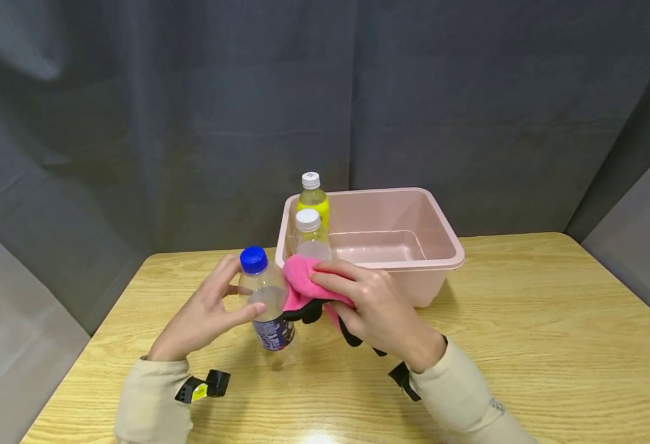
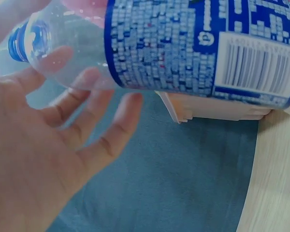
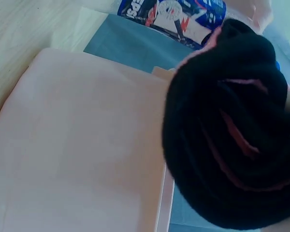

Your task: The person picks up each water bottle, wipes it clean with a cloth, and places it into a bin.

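Note:
My left hand (image 1: 200, 314) holds a clear plastic bottle (image 1: 269, 299) with a blue cap, thumb in front and fingers behind. The bottle leans slightly; I cannot tell whether its base touches the table. Its blue label (image 2: 159, 48) with a barcode fills much of the left wrist view, and "PEPSI" reads on the label (image 3: 174, 17) in the right wrist view. A folded pink and black cloth (image 1: 305, 280) is pinched in my right hand (image 1: 377, 305), against the bottle's right side. The cloth's dark folds (image 3: 227, 130) hide most of that hand in the right wrist view.
Behind the hands, a pink plastic bin (image 1: 380, 237) stands on the wooden table (image 1: 525, 345). At its left end are a yellow-labelled bottle (image 1: 315, 200) and a clear bottle (image 1: 309, 229), both white-capped. A grey curtain (image 1: 247, 123) hangs behind the table.

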Motion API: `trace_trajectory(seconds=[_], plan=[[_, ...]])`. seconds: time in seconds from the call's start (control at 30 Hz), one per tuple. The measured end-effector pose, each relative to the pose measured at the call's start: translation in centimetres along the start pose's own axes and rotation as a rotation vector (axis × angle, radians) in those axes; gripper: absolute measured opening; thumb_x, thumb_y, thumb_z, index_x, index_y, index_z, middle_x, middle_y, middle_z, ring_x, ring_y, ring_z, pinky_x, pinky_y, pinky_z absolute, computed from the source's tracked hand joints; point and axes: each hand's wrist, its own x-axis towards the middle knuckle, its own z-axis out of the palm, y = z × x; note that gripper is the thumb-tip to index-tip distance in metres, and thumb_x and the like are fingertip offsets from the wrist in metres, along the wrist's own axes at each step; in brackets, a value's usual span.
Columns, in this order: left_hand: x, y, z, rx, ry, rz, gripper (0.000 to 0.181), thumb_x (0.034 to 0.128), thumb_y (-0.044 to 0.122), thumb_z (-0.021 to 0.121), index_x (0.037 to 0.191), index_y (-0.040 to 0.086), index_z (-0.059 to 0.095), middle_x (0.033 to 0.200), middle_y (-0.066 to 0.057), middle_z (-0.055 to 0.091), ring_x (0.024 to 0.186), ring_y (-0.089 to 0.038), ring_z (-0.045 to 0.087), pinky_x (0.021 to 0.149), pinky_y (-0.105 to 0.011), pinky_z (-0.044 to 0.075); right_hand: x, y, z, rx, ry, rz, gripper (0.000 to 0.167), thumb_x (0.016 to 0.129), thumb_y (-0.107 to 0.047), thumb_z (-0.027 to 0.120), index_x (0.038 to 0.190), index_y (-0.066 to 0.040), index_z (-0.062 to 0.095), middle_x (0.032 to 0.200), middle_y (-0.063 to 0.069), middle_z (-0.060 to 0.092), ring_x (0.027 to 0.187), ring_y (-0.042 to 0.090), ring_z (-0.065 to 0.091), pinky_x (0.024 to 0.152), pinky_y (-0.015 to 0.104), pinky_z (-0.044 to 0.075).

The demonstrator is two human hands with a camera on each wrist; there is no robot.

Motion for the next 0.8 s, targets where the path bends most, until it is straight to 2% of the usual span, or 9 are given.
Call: trace_trajectory(seconds=[0.13,0.2,0.27,0.33,0.43,0.5,0.63,0.8], plan=[[0.2,-0.1,0.0,0.004,0.002,0.051,0.059,0.0888,-0.001,0.071,0.144,0.001,0.050,0.136,-0.011,0.055,0.122,-0.021,0.054,0.092,-0.040,0.056,0.1,-0.1,0.1,0.093,0.161,0.035,0.043,0.076,0.013,0.078,0.117,0.002,0.073,0.121,0.017,0.069,0.109,0.032,0.069,0.096,0.039,0.054],[0.2,-0.1,0.0,-0.006,-0.010,0.049,0.060,0.0883,-0.002,0.069,0.144,-0.001,0.048,0.136,-0.015,0.056,0.122,-0.025,0.054,0.093,-0.041,0.055,0.2,-0.4,0.4,0.136,0.245,0.039,0.043,0.076,0.017,0.075,0.117,0.004,0.072,0.122,0.018,0.068,0.108,0.033,0.068,0.098,0.036,0.053],[0.3,0.0,0.0,-0.024,-0.026,0.037,0.060,0.0883,-0.002,0.067,0.145,-0.002,0.046,0.136,-0.017,0.056,0.124,-0.031,0.054,0.095,-0.045,0.055,0.2,-0.6,0.7,0.160,0.276,0.039,0.042,0.077,0.017,0.074,0.117,0.004,0.072,0.123,0.018,0.068,0.111,0.034,0.067,0.100,0.035,0.052],[0.3,0.2,0.1,-0.019,-0.035,0.022,0.061,0.0886,-0.001,0.064,0.146,-0.001,0.044,0.135,-0.017,0.057,0.123,-0.034,0.055,0.095,-0.049,0.054,0.1,-0.8,0.9,0.154,0.243,0.034,0.041,0.078,0.015,0.074,0.117,0.003,0.072,0.123,0.018,0.067,0.110,0.033,0.068,0.098,0.036,0.053],[0.2,0.6,0.2,0.005,-0.046,0.001,0.060,0.0911,0.001,0.063,0.146,0.001,0.041,0.134,-0.015,0.059,0.124,-0.033,0.056,0.096,-0.052,0.053,0.0,-0.9,1.1,0.129,0.137,0.022,0.038,0.080,0.009,0.077,0.117,0.001,0.072,0.124,0.017,0.067,0.110,0.031,0.068,0.095,0.041,0.055],[0.2,1.0,0.3,0.027,-0.053,-0.015,0.060,0.0941,0.004,0.064,0.148,0.002,0.038,0.134,-0.014,0.059,0.123,-0.031,0.056,0.096,-0.049,0.053,-0.1,-0.9,1.2,0.107,0.085,0.012,0.038,0.080,0.008,0.078,0.117,0.000,0.072,0.123,0.017,0.067,0.108,0.030,0.069,0.093,0.042,0.056],[0.1,1.4,0.3,0.065,-0.058,-0.045,0.061,0.0967,0.010,0.069,0.148,0.003,0.038,0.136,-0.014,0.057,0.123,-0.029,0.055,0.090,-0.040,0.057,-0.1,-0.9,1.1,0.087,0.046,0.010,0.037,0.081,0.005,0.080,0.116,0.000,0.073,0.122,0.017,0.067,0.108,0.030,0.069,0.093,0.043,0.056],[-0.5,1.4,-0.5,0.042,-0.062,-0.101,0.056,0.0958,0.010,0.071,0.144,0.003,0.044,0.130,-0.013,0.057,0.118,-0.031,0.056,0.085,-0.039,0.059,-0.2,-0.7,1.2,0.045,-0.057,0.018,0.033,0.082,0.003,0.079,0.115,-0.003,0.074,0.119,0.012,0.069,0.104,0.025,0.070,0.090,0.040,0.058]])
